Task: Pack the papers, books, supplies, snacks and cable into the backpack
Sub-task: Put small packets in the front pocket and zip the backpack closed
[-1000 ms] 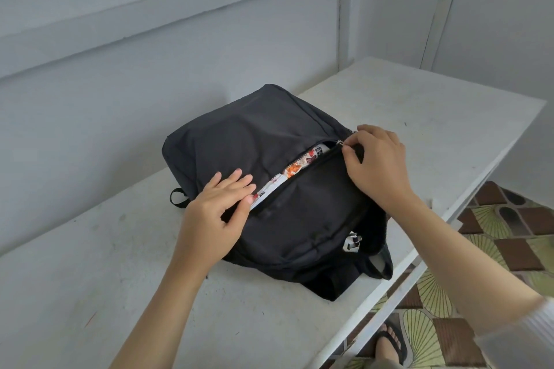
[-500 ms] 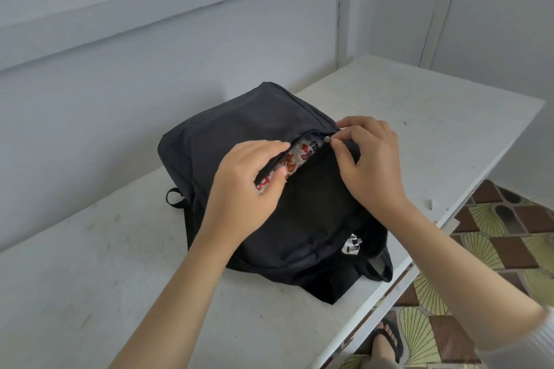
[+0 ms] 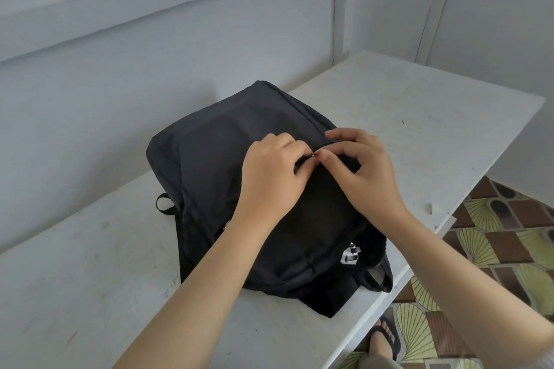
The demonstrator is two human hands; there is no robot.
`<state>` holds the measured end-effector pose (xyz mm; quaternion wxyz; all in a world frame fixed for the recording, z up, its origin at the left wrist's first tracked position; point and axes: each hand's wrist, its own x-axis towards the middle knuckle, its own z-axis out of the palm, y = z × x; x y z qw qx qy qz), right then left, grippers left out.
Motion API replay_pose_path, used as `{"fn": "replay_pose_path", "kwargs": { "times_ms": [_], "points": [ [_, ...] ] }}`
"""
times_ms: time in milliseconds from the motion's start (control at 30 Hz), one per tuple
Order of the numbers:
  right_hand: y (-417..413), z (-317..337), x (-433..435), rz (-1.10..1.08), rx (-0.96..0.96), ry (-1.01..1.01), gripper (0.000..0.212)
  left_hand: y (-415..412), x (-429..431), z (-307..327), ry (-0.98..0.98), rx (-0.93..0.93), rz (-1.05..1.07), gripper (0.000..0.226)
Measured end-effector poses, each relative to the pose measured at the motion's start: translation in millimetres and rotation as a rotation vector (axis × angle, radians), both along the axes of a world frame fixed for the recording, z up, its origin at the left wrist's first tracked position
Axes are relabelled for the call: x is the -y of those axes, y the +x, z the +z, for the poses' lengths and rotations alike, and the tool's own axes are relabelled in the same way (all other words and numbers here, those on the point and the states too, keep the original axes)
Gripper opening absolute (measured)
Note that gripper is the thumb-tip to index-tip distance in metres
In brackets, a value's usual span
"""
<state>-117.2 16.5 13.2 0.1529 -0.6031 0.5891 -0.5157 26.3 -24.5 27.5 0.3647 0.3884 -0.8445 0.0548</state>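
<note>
Backpack (image 3: 227,141), black, is laid flat on the white tabletop (image 3: 419,117) with its front pocket turned upward for zipping. The zip pull (image 3: 314,155) is pinched in the grip of the right hand (image 3: 362,177), from 3 o'clock. At 9 o'clock, fabric beside it is clutched by the left hand (image 3: 275,171), fingers curled, probably to brace the seam. Contents are hidden.
</note>
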Motion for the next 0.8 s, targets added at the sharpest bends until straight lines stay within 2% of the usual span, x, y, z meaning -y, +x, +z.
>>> {"fn": "replay_pose_path", "kwargs": {
  "times_ms": [100,200,367,433,567,667,800],
  "points": [
    [-2,-1,4,0.046,0.058,0.003,0.02,-1,1,-3,-0.031,-0.011,0.011,0.016],
    [-6,-1,8,0.065,0.068,-0.043,0.022,-1,-1,-3,-0.047,-0.041,0.011,0.009],
    [-17,-5,16,0.103,-0.227,-0.003,0.038,4,-3,-4,-0.039,-0.046,-0.026,0.007],
    [-19,-7,21,0.111,-0.31,0.002,0.034,6,-4,-3,0.027,-0.085,-0.048,0.006],
    [-21,-5,27,0.09,-0.346,-0.053,0.02,6,-8,1,0.152,-0.187,-0.057,0.006],
    [-22,-6,31,0.086,-0.351,-0.107,0.012,8,-11,2,0.111,-0.189,-0.045,0.009],
    [-24,-14,33,0.081,-0.304,-0.132,0.011,18,-19,0,-0.036,-0.062,0.011,0.016]
  ]
}}
